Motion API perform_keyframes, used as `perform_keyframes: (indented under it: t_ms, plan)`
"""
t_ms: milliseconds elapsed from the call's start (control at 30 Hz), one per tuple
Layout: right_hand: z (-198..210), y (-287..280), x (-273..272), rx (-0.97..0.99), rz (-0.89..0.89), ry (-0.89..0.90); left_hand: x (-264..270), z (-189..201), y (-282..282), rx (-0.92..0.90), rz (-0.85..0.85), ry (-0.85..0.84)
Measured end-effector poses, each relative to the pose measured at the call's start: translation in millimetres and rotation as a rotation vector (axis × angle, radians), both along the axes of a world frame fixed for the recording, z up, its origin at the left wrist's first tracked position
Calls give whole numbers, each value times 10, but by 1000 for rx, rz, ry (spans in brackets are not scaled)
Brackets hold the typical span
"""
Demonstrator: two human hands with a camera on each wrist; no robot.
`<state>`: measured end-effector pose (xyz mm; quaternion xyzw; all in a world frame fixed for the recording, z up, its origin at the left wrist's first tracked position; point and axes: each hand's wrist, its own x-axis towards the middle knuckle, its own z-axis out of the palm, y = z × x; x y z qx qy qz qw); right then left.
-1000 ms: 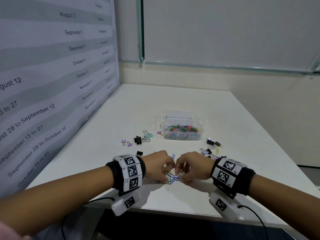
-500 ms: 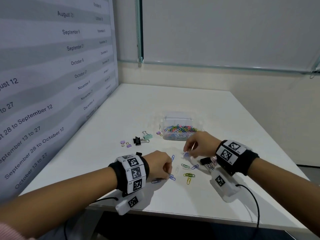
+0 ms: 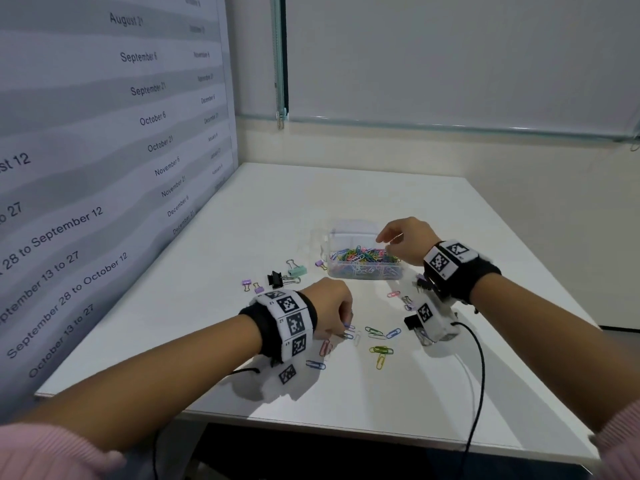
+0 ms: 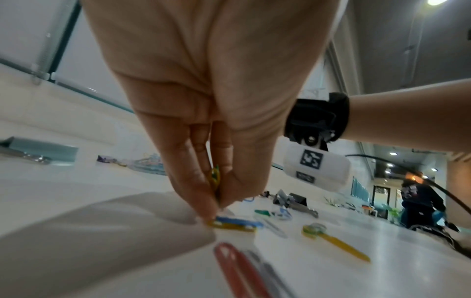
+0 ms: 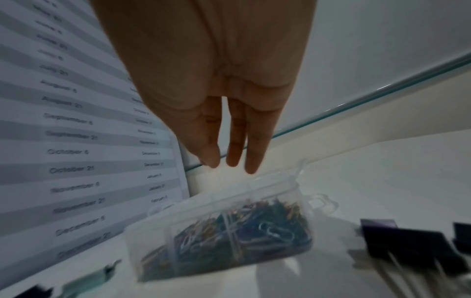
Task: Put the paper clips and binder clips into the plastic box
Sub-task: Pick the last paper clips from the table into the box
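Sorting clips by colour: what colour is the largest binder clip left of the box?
Mint green binder clip, clearest in the head view.

Even indoor light, soft shadows, wrist views blurred, perhaps motion

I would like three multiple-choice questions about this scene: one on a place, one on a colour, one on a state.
1. Where is the right hand?
A. above the plastic box
B. under the table
C. on the wall chart

2. What colour is the binder clip lying left of the box?
A. red
B. mint green
C. orange

3. What is the left hand doing?
A. lying flat
B. pinching paper clips
C. holding the box

Key: 1 A, the fingers hang over the open box; 2 B, seen in the head view; 3 B, clips show between its fingertips.
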<state>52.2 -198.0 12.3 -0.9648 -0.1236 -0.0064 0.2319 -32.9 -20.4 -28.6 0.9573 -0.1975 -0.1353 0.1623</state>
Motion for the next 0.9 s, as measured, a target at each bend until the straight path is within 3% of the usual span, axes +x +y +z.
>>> perform_keyframes:
  t_ms: [167, 267, 367, 533, 700, 900]
  plan:
    - [-62, -3, -229, -80, 138, -26, 239, 211, 27, -167, 117, -73]
    - [-124, -7, -372, -236, 209, 43, 408, 387, 5, -264, 209, -179]
    - [-212, 7, -446, -432, 237, 119, 557, 476, -55, -252, 249, -261]
    - [-311, 55, -532, -464, 278, 135, 754, 374, -164, -219, 291, -262]
    - [-292, 132, -733, -384, 381, 211, 711, 197, -187, -111, 197, -140]
    - [-212, 76, -793, -338, 414, 175, 361, 206, -67, -95, 36, -242]
